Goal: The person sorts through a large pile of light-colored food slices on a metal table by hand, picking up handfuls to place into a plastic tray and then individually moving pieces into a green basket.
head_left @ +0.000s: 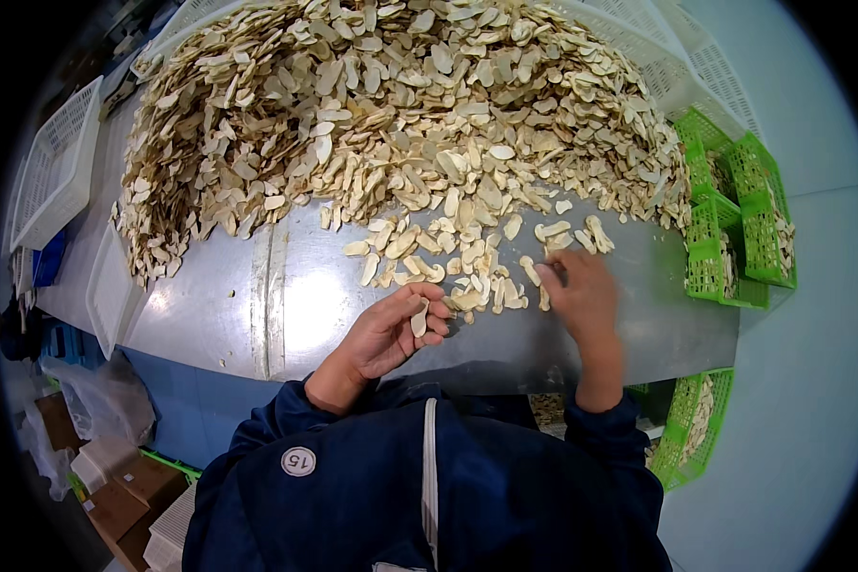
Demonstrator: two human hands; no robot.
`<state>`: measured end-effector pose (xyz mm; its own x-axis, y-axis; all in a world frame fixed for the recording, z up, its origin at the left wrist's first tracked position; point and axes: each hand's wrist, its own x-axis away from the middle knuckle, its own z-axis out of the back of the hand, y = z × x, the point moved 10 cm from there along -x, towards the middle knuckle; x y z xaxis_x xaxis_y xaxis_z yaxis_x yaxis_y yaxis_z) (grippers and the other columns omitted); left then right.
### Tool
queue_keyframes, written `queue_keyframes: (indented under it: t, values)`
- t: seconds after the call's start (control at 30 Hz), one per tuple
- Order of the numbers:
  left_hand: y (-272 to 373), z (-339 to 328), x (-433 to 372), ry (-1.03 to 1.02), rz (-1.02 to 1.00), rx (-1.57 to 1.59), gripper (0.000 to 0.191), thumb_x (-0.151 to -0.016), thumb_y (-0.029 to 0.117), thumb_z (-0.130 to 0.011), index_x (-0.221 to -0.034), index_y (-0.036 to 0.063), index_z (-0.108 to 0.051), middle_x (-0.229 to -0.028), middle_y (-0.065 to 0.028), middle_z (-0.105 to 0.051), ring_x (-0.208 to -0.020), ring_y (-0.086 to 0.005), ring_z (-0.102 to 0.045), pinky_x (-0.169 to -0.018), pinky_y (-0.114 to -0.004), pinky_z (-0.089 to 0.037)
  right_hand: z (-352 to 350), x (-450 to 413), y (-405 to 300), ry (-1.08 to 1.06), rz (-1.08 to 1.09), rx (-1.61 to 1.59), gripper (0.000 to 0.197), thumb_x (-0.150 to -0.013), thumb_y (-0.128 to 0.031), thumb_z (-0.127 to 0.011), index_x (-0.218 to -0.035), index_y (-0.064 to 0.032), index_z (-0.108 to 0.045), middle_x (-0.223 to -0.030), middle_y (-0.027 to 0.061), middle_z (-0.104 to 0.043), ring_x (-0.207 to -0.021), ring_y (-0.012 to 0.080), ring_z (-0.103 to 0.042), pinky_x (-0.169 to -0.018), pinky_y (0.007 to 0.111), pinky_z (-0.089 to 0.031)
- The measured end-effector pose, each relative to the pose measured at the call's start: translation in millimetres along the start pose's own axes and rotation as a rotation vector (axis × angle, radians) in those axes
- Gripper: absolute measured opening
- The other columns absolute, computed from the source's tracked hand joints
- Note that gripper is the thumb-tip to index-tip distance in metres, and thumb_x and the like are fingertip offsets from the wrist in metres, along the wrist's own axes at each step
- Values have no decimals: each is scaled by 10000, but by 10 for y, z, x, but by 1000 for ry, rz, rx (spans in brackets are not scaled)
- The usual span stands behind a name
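Note:
My left hand (393, 322), palm turned up, pinches a pale dried mushroom slice (420, 319) between thumb and fingers. It is just above the near edge of a loose group of slices (475, 275) spread on the metal table (486, 350). To the right, my right hand (580, 293) reaches down at a few separate slices (530, 271); its thumb is close to them. Blur and the back of that hand hide whether anything is between its fingers. Beyond both hands rises a large heap of mushroom slices (429, 114).
Green plastic baskets (704, 250) holding slices stand at the table's right end, and another green basket (686, 429) is lower down. White perforated crates (57, 168) are at the left and behind the heap. A white lid-like tray (111, 293) leans over the left front edge. Cardboard boxes (125, 508) stand below.

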<state>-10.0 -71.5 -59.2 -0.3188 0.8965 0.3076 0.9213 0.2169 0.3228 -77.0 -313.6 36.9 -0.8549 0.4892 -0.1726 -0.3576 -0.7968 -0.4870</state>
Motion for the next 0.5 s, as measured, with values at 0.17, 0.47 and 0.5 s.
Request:
queue_keyframes:
  t: [0.17,0.47,0.5]
  values:
    - [17,-1,9,-17,-13,-5,318,-1099,238,-431,-1290,7,-538,-1134,-153,-660,-1000,-273,-693,-865,-367,-597,-245,0,-239,-88,130,71,167,-803,-172,-748,-925,-101,-658,-814,77,-634,-775,310,-614,-699,451,-502]
    - [-5,65,12,-76,-11,36,366,-1104,286,-411,-1328,19,-521,-1177,-166,-653,-1054,-299,-681,-889,-408,-593,-221,-18,-242,-259,-2,-292,294,-823,-203,-752,-1091,-92,-706,-961,108,-692,-931,324,-651,-814,421,-531]
    - [-10,81,10,-74,-6,34,366,-1104,286,-411,-1328,19,-521,-1177,-166,-653,-1054,-299,-681,-889,-408,-593,-309,-94,-187,-259,-6,-295,294,-823,-203,-752,-1091,-92,-706,-961,108,-692,-931,324,-651,-814,421,-531]
